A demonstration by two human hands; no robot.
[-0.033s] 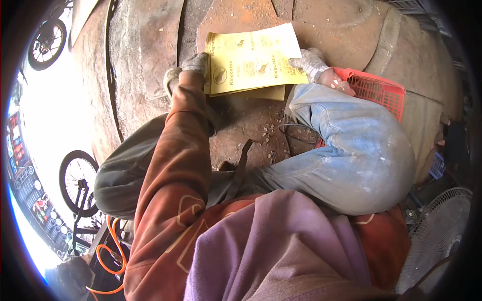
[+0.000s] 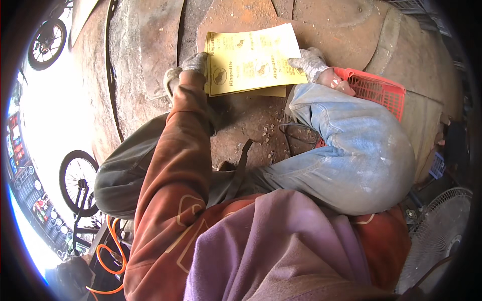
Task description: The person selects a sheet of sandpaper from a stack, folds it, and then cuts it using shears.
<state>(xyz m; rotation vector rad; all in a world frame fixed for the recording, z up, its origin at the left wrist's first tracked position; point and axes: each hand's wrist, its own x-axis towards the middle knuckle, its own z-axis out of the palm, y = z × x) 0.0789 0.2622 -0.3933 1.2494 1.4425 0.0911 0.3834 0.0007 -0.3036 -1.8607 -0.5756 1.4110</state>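
The yellow sheet point(image 2: 251, 65) spans the space between the two hands, beyond the person's folded legs and above the worn brown floor point(image 2: 145, 50); whether any of it rests on that floor I cannot tell; a second yellow sheet point(image 2: 273, 92) peeps out under its near edge, so this is likely a small stack; the left hand point(image 2: 195, 64), in a greyish knit glove, has its fingers closed on the left edge; the right hand point(image 2: 312, 64), gloved likewise, appears to pinch the right edge, though what its fingers do underneath is hidden; just beside the right wrist stands a red plastic basket point(image 2: 401, 95); the sheet looks like paper, so I judge it light, flexible and easily creased or torn, with a rather smooth face that could slide over the layer beneath; opposite edges seem the sound place to take hold, thumbs above and fingers below, with light, even tension to keep the middle flat; knit gloves should give some friction, yet probably dull the feel for separating thin layers.
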